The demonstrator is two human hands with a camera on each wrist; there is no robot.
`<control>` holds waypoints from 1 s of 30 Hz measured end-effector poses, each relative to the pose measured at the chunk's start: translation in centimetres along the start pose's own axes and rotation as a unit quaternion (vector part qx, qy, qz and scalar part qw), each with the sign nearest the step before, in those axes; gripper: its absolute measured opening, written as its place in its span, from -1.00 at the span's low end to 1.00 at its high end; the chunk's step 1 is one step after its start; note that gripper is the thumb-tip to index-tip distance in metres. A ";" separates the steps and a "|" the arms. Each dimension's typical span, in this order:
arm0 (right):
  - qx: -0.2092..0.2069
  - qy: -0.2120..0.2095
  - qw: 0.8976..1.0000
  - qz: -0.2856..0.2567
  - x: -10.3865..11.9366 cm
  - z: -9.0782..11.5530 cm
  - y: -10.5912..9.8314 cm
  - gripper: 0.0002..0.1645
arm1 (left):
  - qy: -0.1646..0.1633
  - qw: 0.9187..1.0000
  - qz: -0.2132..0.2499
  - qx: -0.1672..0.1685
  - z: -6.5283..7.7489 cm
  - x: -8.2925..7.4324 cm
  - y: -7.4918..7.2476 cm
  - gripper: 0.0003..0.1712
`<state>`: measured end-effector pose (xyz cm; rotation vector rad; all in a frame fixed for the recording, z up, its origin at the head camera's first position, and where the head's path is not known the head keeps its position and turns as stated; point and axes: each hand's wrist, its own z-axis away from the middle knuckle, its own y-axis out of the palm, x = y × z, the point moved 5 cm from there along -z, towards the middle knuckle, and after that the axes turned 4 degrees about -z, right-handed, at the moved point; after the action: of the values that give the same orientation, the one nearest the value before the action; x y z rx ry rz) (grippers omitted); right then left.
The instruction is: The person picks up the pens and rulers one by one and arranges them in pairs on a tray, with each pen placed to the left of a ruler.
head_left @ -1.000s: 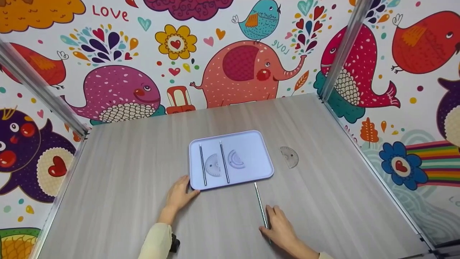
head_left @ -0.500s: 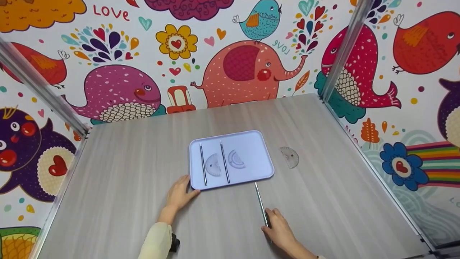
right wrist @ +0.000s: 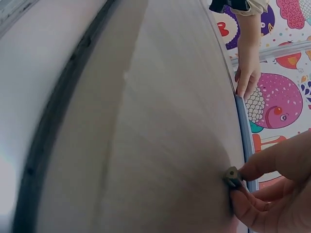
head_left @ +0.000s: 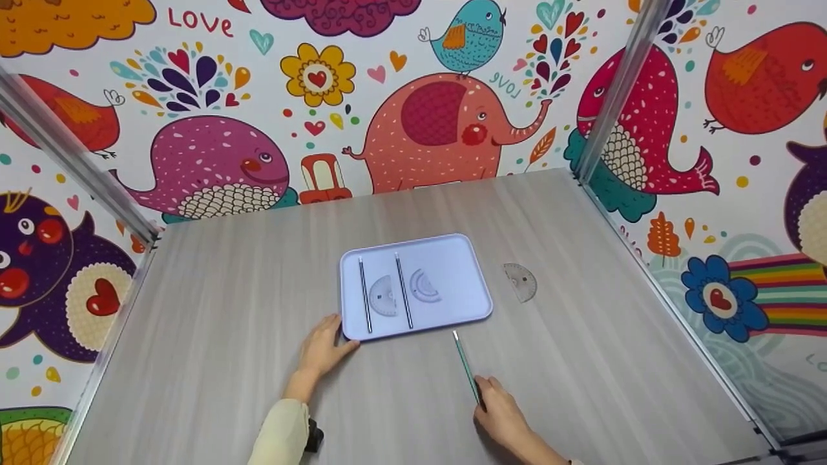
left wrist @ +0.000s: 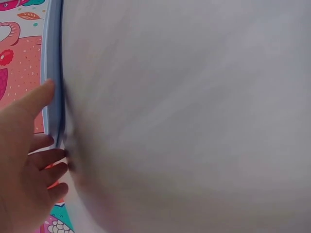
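A pale lavender tray (head_left: 457,284) holds two dark pencils, the left pencil (head_left: 365,294) and the right pencil (head_left: 402,290). Beside them in the tray lie two clear protractors, the left protractor (head_left: 384,296) and the right protractor (head_left: 425,285). My left hand (head_left: 323,345) touches the tray's near left corner, thumb along the front side and fingers at the left side. Below the tray's front edge, my right hand (head_left: 502,413) pinches a green pencil (head_left: 464,361) by its near end, its far tip pointing at the tray. In the right wrist view the pencil's blunt end (right wrist: 233,173) shows between thumb and fingers.
Another clear protractor (head_left: 521,282) lies on the wood-grain table (head_left: 232,310) to the right of the tray. Printed walls (head_left: 226,64) with metal corner posts (head_left: 620,97) enclose the table at the back and both sides.
My right hand has gathered the green pencil nearer its lower end, and the pencil has swung slightly left at its far tip. The left hand and tray have stayed put.
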<state>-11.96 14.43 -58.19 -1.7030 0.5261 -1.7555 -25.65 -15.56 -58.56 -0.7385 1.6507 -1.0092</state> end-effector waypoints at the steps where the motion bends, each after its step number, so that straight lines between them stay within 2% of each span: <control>1: 0.009 0.004 1.000 -0.017 -0.1 -0.1 -0.1 -0.46 | -0.002 1.000 0.000 0.001 0.0 0.0 0.0 -0.24; 4: 0.039 0.003 0.995 -0.090 -0.6 -0.3 -0.4 -0.46 | -0.006 1.000 -0.003 0.004 0.1 -0.1 -0.1 -0.24; 7: 0.070 0.009 0.980 -0.184 0.0 -0.1 -0.9 -0.49 | -0.011 1.000 -0.005 0.006 0.1 -0.2 -0.1 -0.24; 10: 0.104 0.051 0.952 -0.283 -0.4 0.0 -0.8 -0.52 | -0.012 1.000 -0.003 0.007 0.0 -0.1 -0.2 -0.24; 13: 0.133 0.096 0.921 -0.353 -1.5 -0.1 -0.1 -0.51 | -0.009 1.000 -0.002 0.004 0.0 -0.1 -0.2 -0.24; 17: 0.167 0.113 0.889 -0.412 -1.5 -0.2 0.3 -0.53 | -0.007 1.000 -0.002 0.003 0.0 -0.1 -0.2 -0.24; 20: 0.183 0.115 0.870 -0.443 -1.4 -0.3 0.4 -0.56 | -0.008 1.000 -0.003 0.004 0.0 -0.1 -0.2 -0.24; 22: 0.189 0.115 0.862 -0.456 -1.3 -0.4 0.4 -0.56 | -0.009 1.000 -0.005 0.005 0.0 -0.1 -0.2 -0.24; 25: 0.195 0.113 0.855 -0.466 -1.2 -0.7 0.4 -0.58 | -0.011 1.000 -0.006 0.006 0.0 0.0 -0.1 -0.23; 30: 0.196 0.112 0.854 -0.469 -1.0 -1.3 0.0 -0.56 | -0.010 1.000 -0.004 0.004 0.1 0.1 0.0 -0.23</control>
<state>-13.26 14.91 -59.01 -1.5413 -0.6907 -2.5051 -25.60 -15.61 -58.64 -0.7474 1.6262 -1.0101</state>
